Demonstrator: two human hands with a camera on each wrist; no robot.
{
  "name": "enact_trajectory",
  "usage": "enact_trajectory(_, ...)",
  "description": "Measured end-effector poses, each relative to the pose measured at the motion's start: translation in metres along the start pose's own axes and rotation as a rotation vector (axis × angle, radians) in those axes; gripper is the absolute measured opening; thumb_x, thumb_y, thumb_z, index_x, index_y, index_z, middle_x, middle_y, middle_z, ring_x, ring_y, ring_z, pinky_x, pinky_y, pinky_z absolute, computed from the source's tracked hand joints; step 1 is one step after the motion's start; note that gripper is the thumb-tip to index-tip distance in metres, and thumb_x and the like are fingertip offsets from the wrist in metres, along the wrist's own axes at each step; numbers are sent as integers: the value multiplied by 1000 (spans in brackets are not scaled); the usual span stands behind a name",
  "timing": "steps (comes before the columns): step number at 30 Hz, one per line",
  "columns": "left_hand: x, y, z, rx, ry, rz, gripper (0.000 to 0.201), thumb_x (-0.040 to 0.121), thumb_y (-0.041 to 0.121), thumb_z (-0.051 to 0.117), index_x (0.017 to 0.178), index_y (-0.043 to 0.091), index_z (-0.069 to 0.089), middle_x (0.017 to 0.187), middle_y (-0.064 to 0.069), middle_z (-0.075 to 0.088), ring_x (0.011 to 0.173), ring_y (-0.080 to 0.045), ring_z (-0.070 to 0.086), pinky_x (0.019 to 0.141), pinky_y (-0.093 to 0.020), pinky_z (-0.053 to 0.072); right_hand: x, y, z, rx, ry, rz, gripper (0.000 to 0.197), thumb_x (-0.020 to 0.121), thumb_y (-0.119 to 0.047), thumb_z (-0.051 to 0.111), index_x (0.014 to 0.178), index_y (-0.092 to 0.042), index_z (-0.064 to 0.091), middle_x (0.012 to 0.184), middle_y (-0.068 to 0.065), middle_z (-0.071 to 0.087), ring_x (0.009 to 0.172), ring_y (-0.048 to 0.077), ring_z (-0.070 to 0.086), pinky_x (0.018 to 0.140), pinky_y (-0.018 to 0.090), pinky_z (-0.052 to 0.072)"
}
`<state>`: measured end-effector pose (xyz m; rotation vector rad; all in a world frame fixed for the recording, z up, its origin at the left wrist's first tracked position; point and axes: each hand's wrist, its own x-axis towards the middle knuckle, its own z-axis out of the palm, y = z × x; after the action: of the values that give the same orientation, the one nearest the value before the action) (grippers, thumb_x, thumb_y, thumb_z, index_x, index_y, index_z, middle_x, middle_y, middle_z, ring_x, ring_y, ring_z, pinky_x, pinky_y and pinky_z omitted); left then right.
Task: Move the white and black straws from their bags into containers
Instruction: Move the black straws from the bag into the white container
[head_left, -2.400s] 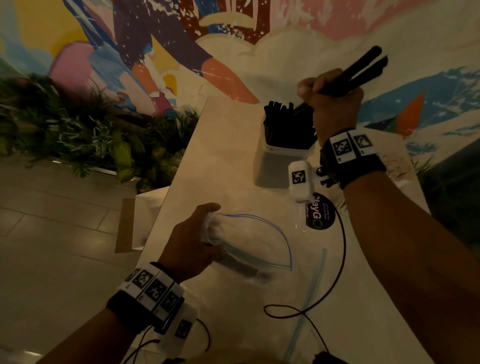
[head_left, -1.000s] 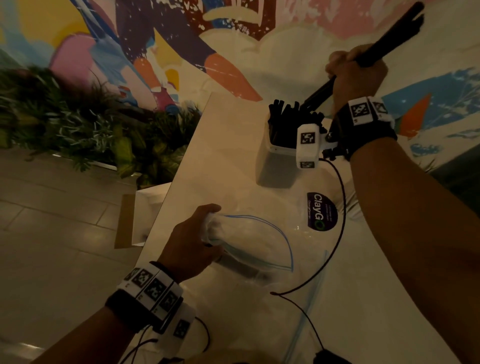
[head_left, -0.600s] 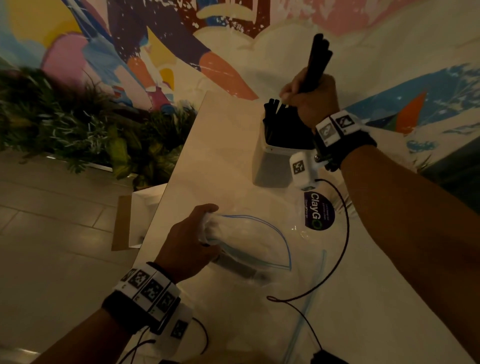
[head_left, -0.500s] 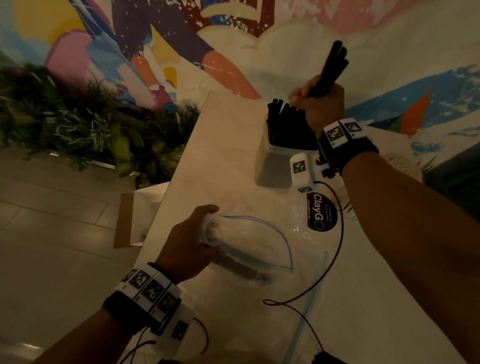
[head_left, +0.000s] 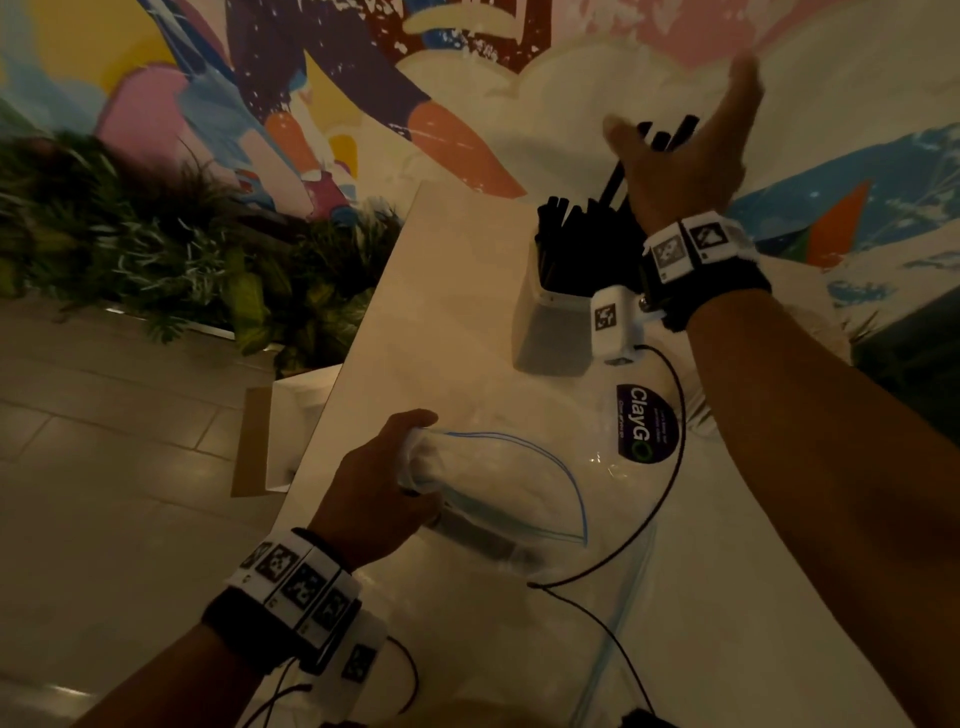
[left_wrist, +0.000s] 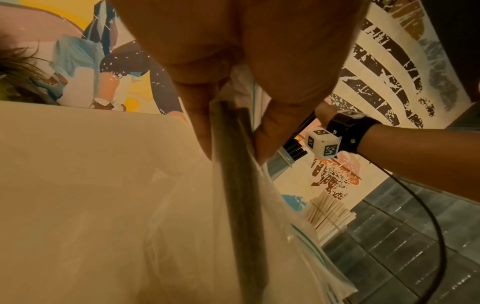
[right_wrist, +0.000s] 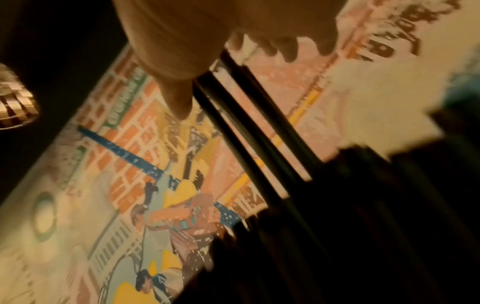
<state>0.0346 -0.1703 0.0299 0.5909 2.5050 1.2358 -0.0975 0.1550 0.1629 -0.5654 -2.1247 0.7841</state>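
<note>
My right hand (head_left: 685, 135) hovers open, fingers spread, just above the white container (head_left: 550, 332) at the far end of the table. The container is packed with upright black straws (head_left: 576, 244), and a few more (head_left: 670, 137) lean out of it behind my palm. In the right wrist view these straws (right_wrist: 246, 123) run free below my fingers (right_wrist: 288, 49). My left hand (head_left: 384, 488) grips the bunched end of a clear zip bag (head_left: 498, 483) lying on the table. A few black straws (left_wrist: 241, 195) remain inside it. A bundle of white straws (left_wrist: 330, 214) shows in the left wrist view.
A round black ClayGo sticker (head_left: 644, 423) lies on the white table (head_left: 441, 322) near the container. A thin black cable (head_left: 660, 519) loops across the table, and a second clear bag's blue zip (head_left: 628, 597) lies nearby. Plants (head_left: 156, 260) and tiled floor lie beyond the table's left edge.
My right hand carried a bundle of black straws over the container, stood it upright into it, then opened and let go. The left hand and bag stayed put.
</note>
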Motion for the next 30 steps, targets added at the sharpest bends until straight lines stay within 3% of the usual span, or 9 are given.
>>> enact_trajectory(3,-1,1,1,-13,0,-4,74,70,17,80,131,26,39,104,13,54,91,-7,55,79,-13,45,7,-18,-1,-31,115,-297,78,85,-47,55,144,-4,29,152,24,24,141,35,26,113,37,25)
enact_trajectory(6,0,2,2,-14,9,7,75,69,17,80,130,29,39,103,13,56,90,-8,58,77,-10,44,-1,-3,21,-458,-382,-296,51,95,-49,31,136,-23,44,149,14,33,136,34,32,110,47,26)
enact_trajectory(9,1,0,0,-36,7,3,76,67,18,80,129,33,38,108,10,58,96,-11,60,85,-23,50,-22,20,32,-657,-746,-252,53,96,-54,22,128,-19,46,134,16,45,121,39,45,100,48,34)
enact_trajectory(12,0,2,-5,-69,9,-1,77,67,16,81,128,33,37,112,7,59,100,-13,59,88,-30,52,-26,22,29,-650,-572,-241,67,91,-61,16,131,-14,42,137,19,41,125,40,38,102,52,32)
enact_trajectory(15,-2,3,-12,-122,-55,-31,89,61,18,85,132,33,32,115,15,51,99,-3,55,86,-22,50,-35,1,10,-395,-359,-262,60,91,-56,30,125,-13,53,131,13,52,120,29,48,100,41,36)
enact_trajectory(17,-2,3,-16,-206,-109,-45,99,57,17,87,135,35,28,122,18,45,107,-5,52,89,-24,50,-58,-19,-12,-41,-300,-242,37,90,-42,52,106,-11,65,101,7,69,92,15,61,83,28,46)
enact_trajectory(20,-3,4,-19,-337,-159,-39,105,58,1,84,133,44,24,131,16,42,118,-10,49,90,-29,52,-124,-37,-49,243,-704,-109,15,88,-18,63,77,-9,67,65,1,65,59,4,58,62,21,49)
enact_trajectory(24,-2,8,-15,-314,-164,9,99,67,-12,72,129,46,23,129,19,40,119,-6,47,90,-15,48,-208,-8,-64,-149,-1187,-99,14,88,-23,63,91,-15,73,85,0,72,76,9,64,79,29,54)
enact_trajectory(30,-2,20,3,-306,-71,17,76,75,0,73,132,33,36,116,23,51,100,9,56,77,-10,50,-259,16,-60,-112,-1290,129,59,75,-32,75,130,-30,52,123,-4,61,105,15,59,96,36,48)
